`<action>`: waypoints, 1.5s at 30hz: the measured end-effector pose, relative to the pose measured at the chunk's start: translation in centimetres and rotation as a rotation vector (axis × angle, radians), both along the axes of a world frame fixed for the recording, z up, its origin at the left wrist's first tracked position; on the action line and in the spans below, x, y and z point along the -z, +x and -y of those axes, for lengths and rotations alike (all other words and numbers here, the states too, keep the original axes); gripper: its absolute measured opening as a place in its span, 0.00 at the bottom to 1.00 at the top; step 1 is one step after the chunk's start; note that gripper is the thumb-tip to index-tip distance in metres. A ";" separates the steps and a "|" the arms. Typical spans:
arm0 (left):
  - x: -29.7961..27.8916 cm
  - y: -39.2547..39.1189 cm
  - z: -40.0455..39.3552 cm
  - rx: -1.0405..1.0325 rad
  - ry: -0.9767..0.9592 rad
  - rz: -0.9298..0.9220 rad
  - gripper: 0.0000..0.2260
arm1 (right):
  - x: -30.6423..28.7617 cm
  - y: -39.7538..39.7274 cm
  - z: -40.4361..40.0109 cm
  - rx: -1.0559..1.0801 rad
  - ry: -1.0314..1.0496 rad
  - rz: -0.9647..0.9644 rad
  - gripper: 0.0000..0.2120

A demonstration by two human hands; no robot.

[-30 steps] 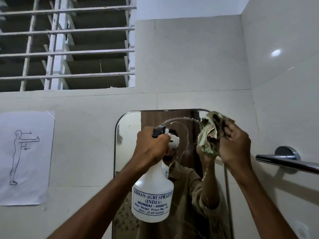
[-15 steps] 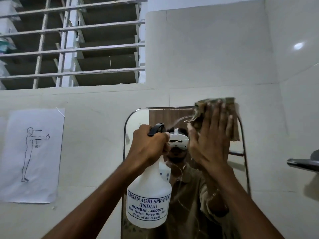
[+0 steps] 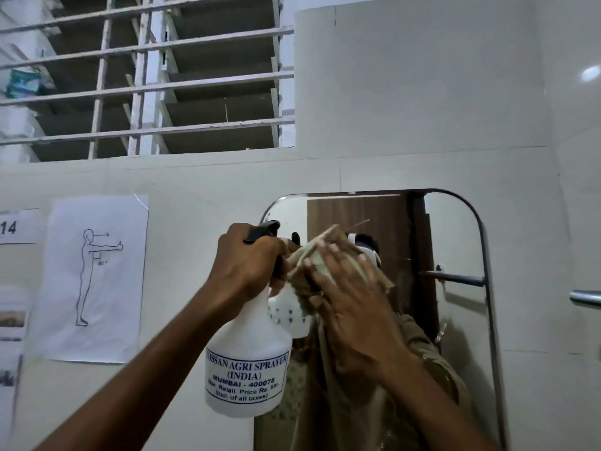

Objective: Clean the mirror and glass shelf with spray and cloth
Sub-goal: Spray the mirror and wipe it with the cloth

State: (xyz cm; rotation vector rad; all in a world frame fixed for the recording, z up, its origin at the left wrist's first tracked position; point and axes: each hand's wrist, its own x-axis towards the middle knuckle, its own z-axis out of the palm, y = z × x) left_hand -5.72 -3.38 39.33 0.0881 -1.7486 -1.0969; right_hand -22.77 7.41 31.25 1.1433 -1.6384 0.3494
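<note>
Wiping across the upper middle of the mirror (image 3: 452, 242), the cloth (image 3: 328, 255) lies flattened against the glass under the right hand (image 3: 354, 307), whose fingers are spread wide over it, palm pressing toward the wall. Half a second ago the same cloth sat higher, close to the mirror's top right corner; a second ago it was bunched in the hand and just off the glass. So the wipe has begun and is travelling down and to the left, which suggests the sprayed patch is now being worked rather than merely wetted.

The left hand (image 3: 250, 268) is closed round the neck of the spray bottle (image 3: 247, 362), forefinger by the black trigger, the white body hanging upright just left of the cloth and nearly touching it. Thin streaks of liquid show on the glass to the right of the cloth, so that area probably needs a pass yet. The lower mirror is largely hidden by the arms and the reflection.

No glass shelf appears in view; that part of the task seems not yet started.

Around the mirror are pale wall tiles, a paper sheet (image 3: 94, 278) with a standing-figure drawing to the left, a barred window (image 3: 146, 76) above, and a metal rail (image 3: 585, 299) at the right edge.
</note>
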 end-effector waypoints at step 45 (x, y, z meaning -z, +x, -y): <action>2.7 1.3 2.2 -0.127 -0.016 0.053 0.11 | -7.6 0.0 4.7 0.105 0.418 -0.521 0.30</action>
